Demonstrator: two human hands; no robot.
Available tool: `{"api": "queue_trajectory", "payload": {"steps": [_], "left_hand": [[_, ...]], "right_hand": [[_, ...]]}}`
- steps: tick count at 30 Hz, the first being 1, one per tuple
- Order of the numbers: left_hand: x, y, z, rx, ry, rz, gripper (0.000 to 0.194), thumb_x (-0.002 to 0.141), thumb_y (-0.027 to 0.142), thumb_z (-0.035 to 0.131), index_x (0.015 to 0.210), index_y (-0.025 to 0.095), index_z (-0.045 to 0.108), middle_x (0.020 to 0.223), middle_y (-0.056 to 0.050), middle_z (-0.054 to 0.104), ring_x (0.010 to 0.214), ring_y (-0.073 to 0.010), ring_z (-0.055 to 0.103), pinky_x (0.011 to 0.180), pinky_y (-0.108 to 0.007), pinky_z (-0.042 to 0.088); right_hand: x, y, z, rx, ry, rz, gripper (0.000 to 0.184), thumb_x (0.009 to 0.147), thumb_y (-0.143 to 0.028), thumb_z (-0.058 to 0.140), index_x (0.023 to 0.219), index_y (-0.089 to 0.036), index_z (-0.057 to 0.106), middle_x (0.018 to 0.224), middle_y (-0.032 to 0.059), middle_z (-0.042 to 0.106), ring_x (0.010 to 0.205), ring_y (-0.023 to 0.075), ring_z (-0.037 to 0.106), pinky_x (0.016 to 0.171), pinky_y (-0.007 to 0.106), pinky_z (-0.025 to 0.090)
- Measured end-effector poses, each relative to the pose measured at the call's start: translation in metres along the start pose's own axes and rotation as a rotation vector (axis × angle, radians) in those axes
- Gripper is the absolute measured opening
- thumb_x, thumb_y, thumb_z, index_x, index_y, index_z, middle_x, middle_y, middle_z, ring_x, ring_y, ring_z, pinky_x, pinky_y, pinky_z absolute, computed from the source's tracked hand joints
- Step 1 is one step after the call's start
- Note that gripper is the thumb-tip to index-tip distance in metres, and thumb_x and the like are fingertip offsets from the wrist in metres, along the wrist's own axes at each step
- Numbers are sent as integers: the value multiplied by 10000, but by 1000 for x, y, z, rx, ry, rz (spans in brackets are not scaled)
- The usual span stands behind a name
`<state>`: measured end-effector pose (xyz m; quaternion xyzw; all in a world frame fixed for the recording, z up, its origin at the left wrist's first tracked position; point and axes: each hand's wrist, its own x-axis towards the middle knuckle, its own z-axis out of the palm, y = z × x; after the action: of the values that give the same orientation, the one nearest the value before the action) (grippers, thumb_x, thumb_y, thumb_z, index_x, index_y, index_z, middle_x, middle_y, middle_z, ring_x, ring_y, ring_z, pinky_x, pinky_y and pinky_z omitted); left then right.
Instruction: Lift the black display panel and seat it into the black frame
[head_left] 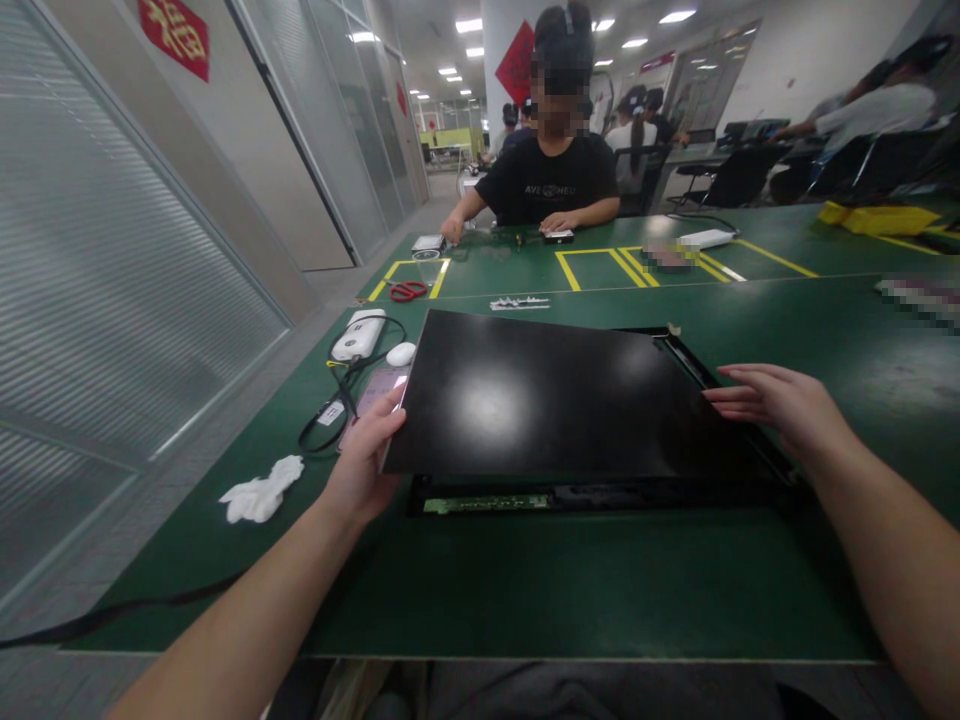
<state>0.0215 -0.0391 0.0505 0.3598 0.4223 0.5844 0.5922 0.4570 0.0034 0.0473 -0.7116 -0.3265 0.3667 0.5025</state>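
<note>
A thin black display panel (555,400) is tilted, its left side raised above a black frame (637,497) that lies on the green table. My left hand (367,450) is closed around the panel's left edge, with the thumb on the top face. At the panel's right edge, my right hand (776,400) has its fingers stretched out and close together, the tips at or just over the edge; its thumb is hidden. A green circuit board strip (487,504) shows along the near side of the frame. Most of the frame's inside is covered by the panel.
Left of the panel are a white power bank (360,335) with a black cable, a white mouse-like object (401,354), a phone (382,388) and crumpled white gloves or tissue (262,490). Red scissors (407,291) lie farther back. A person (551,180) sits across the table (600,590).
</note>
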Motion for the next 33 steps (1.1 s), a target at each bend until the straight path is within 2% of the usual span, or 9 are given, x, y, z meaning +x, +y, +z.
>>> {"api": "queue_trajectory", "payload": {"steps": [4, 9, 15, 21, 25, 33], "left_hand": [[1, -3, -3, 11, 21, -20, 535, 632, 307, 856, 1132, 178, 717, 1071, -74, 770, 916, -271, 726, 731, -308, 563], [3, -5, -4, 31, 56, -25, 587, 636, 307, 860, 1184, 191, 688, 1058, -64, 767, 939, -268, 717, 716, -290, 548], [4, -6, -1, 45, 51, -37, 585, 667, 328, 846, 1217, 207, 687, 1123, -64, 751, 946, -267, 710, 707, -294, 546], [5, -11, -4, 40, 28, -68, 490, 729, 309, 806, 1199, 221, 701, 1134, -48, 743, 937, -244, 705, 669, -266, 535], [5, -13, -6, 53, 27, -101, 488, 735, 315, 802, 1206, 241, 698, 1165, -42, 736, 953, -248, 702, 665, -268, 536], [8, -15, -6, 29, 3, -116, 488, 730, 303, 815, 1200, 245, 700, 1215, -44, 720, 916, -226, 703, 650, -253, 538]], "right_hand": [[1, 0, -3, -8, 10, -4, 107, 821, -131, 601, 902, -166, 660, 635, 97, 717, 541, 185, 692, 498, 228, 564], [1, -1, -4, -16, 25, -14, 122, 812, -137, 599, 912, -165, 664, 643, 101, 720, 554, 191, 699, 506, 237, 569], [4, 0, -5, -12, 35, -27, 116, 799, -144, 611, 897, -166, 670, 648, 100, 720, 558, 192, 700, 507, 244, 577], [10, 5, -10, -31, 29, -50, 133, 805, -154, 593, 910, -173, 673, 680, 91, 735, 565, 180, 698, 491, 231, 565], [11, 6, -11, -49, 28, -61, 127, 810, -166, 581, 892, -178, 678, 715, 91, 747, 544, 161, 680, 475, 220, 550], [3, -2, -7, -69, 48, -32, 88, 802, -163, 618, 856, -169, 687, 652, 77, 722, 542, 147, 675, 475, 191, 533]]}}
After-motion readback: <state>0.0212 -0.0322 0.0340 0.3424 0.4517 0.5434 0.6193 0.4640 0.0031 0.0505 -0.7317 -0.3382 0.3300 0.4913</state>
